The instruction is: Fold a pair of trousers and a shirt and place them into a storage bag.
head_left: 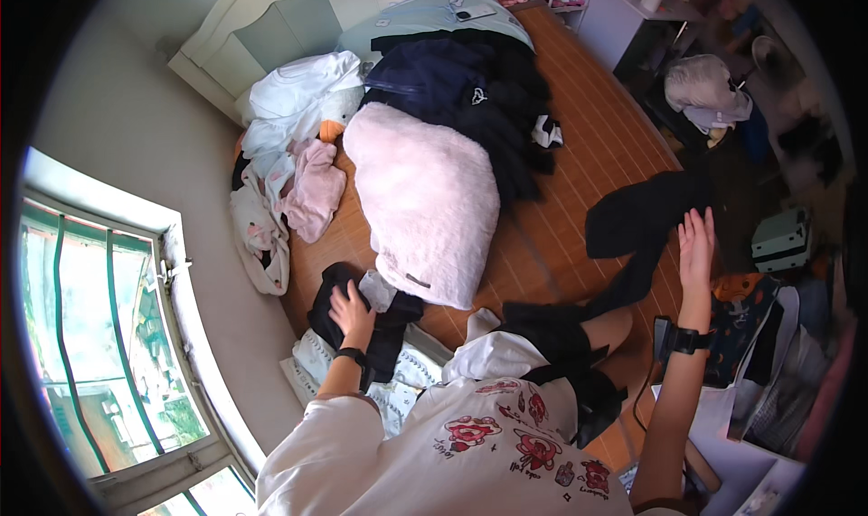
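My left hand [352,316] lies with spread fingers over a crumpled black garment [332,282], close to a small translucent whitish item [377,291]. I cannot tell how firmly it presses on the cloth. Out to the right, my right hand [696,248] is held flat, fingers extended, with nothing in it. It is nearest to a dark piece of clothing [624,221] at the edge of the bed mat [576,157]; whether they touch is unclear. Before me lies a fluffy pale pink garment or blanket [424,197], spread out with a small dark tag near its lower edge.
Dark clothes [461,75] are heaped beyond the pink piece. White clothing [302,89], a plush toy with an orange bill [331,131] and pink cloth [315,191] lie leftward by the wall. A phone [475,13] rests near the headboard [291,31]. A barred window [102,326] is at left.
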Demonstrator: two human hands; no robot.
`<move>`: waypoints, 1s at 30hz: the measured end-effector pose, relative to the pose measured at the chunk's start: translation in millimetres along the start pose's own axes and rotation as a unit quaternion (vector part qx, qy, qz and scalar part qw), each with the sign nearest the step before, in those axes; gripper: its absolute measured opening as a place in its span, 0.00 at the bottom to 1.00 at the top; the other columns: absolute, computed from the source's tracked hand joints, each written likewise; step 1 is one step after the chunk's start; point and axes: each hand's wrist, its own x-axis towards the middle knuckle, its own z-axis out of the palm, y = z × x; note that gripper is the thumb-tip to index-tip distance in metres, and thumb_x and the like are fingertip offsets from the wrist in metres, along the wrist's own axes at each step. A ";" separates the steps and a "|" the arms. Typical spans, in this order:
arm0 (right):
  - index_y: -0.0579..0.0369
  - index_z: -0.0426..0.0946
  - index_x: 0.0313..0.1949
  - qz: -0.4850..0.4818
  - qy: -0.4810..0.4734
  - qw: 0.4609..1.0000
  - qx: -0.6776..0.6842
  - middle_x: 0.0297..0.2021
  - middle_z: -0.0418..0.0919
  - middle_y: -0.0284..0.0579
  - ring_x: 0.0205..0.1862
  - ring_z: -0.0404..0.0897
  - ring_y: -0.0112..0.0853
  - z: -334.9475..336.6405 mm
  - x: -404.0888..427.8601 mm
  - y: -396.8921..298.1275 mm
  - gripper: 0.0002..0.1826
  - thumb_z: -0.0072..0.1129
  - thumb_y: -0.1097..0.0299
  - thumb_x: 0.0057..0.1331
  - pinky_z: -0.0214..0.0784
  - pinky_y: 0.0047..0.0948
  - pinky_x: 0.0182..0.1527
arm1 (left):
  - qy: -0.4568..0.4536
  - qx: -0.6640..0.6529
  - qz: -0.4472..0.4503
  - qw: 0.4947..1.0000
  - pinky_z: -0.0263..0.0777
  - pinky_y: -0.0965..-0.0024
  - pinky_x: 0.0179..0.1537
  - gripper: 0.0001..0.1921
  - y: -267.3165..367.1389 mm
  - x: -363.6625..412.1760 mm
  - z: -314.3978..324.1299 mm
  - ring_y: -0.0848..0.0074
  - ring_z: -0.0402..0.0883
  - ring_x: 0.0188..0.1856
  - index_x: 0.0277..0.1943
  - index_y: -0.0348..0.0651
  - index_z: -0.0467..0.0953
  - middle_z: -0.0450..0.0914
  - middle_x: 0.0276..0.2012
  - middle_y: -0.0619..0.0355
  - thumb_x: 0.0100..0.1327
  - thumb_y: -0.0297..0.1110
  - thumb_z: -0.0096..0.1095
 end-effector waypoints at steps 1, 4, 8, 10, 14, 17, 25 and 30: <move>0.52 0.41 0.71 -0.022 -0.048 0.998 -0.032 0.70 0.42 0.56 0.67 0.58 0.41 -3.7 -4.2 6.3 0.41 0.55 0.60 0.67 0.50 0.40 0.68 | -0.033 0.073 -0.050 0.995 0.62 0.47 0.57 0.43 -15.7 -5.0 2.8 0.52 0.57 0.65 0.65 0.52 0.58 0.56 0.63 0.41 0.47 0.41 0.74; 0.48 0.44 0.70 0.051 -0.111 0.991 -0.055 0.68 0.46 0.57 0.64 0.64 0.46 32.2 -43.1 8.0 0.33 0.47 0.64 0.71 0.59 0.42 0.64 | -0.169 0.033 -0.135 0.976 0.66 0.46 0.54 0.38 -45.4 2.0 6.3 0.54 0.61 0.63 0.63 0.59 0.60 0.60 0.60 0.44 0.49 0.44 0.72; 0.50 0.49 0.69 0.084 -0.117 0.987 -0.071 0.66 0.52 0.57 0.58 0.71 0.47 24.3 -54.7 25.2 0.29 0.45 0.65 0.71 0.65 0.41 0.59 | -0.168 0.015 -0.099 0.981 0.72 0.49 0.49 0.20 -34.4 33.1 16.1 0.53 0.73 0.54 0.52 0.50 0.68 0.72 0.51 0.46 0.56 0.34 0.62; 0.51 0.55 0.66 0.103 -0.103 0.987 -0.067 0.65 0.57 0.54 0.56 0.74 0.46 20.1 -58.9 29.0 0.26 0.45 0.64 0.71 0.67 0.39 0.57 | -0.041 -0.147 -0.081 0.985 0.71 0.50 0.47 0.18 -31.8 42.0 20.4 0.45 0.76 0.47 0.50 0.42 0.66 0.77 0.42 0.37 0.58 0.33 0.59; 0.50 0.59 0.65 0.089 -0.092 0.989 -0.073 0.62 0.63 0.53 0.53 0.76 0.45 -8.2 -66.1 25.7 0.25 0.46 0.61 0.70 0.67 0.37 0.56 | 0.222 -0.413 -0.205 0.859 0.69 0.55 0.48 0.20 35.2 77.1 -38.5 0.44 0.77 0.46 0.53 0.34 0.63 0.77 0.41 0.34 0.60 0.32 0.56; 0.49 0.59 0.65 0.076 -0.108 0.986 -0.103 0.62 0.64 0.52 0.52 0.77 0.42 -4.9 -76.0 19.3 0.24 0.44 0.61 0.71 0.68 0.36 0.55 | 0.258 -0.511 0.015 0.820 0.63 0.66 0.57 0.24 89.5 80.7 -111.7 0.59 0.74 0.54 0.61 0.35 0.60 0.74 0.51 0.40 0.60 0.24 0.50; 0.49 0.45 0.70 0.083 -0.379 0.913 -0.124 0.69 0.49 0.50 0.68 0.56 0.40 99.5 -158.5 39.3 0.47 0.64 0.75 0.56 0.60 0.38 0.61 | 0.039 -0.492 0.520 0.697 0.69 0.59 0.45 0.24 261.3 -36.9 -246.6 0.48 0.73 0.45 0.46 0.33 0.67 0.69 0.43 0.42 0.42 0.21 0.61; 0.58 0.53 0.64 -0.103 -0.350 0.926 -0.094 0.63 0.57 0.44 0.65 0.59 0.31 55.7 -143.3 84.6 0.26 0.42 0.62 0.71 0.49 0.30 0.67 | -0.138 -0.386 0.721 0.559 0.66 0.62 0.56 0.31 315.4 -93.9 -245.6 0.54 0.68 0.58 0.57 0.41 0.66 0.64 0.58 0.46 0.48 0.27 0.68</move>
